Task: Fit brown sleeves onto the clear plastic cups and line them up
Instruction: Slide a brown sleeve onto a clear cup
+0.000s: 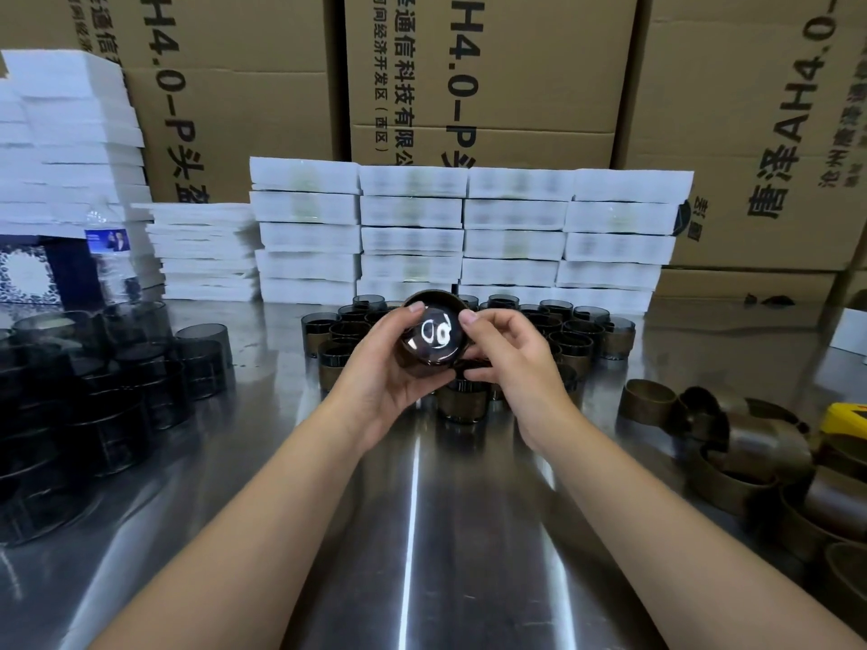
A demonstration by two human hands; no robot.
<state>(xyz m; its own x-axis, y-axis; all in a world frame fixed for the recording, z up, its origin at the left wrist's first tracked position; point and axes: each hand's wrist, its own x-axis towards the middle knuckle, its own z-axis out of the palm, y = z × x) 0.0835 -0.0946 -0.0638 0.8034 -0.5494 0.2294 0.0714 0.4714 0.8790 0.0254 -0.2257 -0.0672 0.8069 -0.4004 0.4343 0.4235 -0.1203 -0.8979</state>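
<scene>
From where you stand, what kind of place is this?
Probably a warehouse packing bench: large cardboard cartons stacked behind, piles of white boxes, and a steel table crowded with cups and loose brown sleeves.

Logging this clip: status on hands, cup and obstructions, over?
Left grip, right grip both holding one cup, base toward camera. Brown sleeve around it. Sleeved cups grouped just beyond; nothing blocking.

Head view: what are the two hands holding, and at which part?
One cup with a brown sleeve round it. The left hand grips its left side; the right hand pinches its right side.
</scene>
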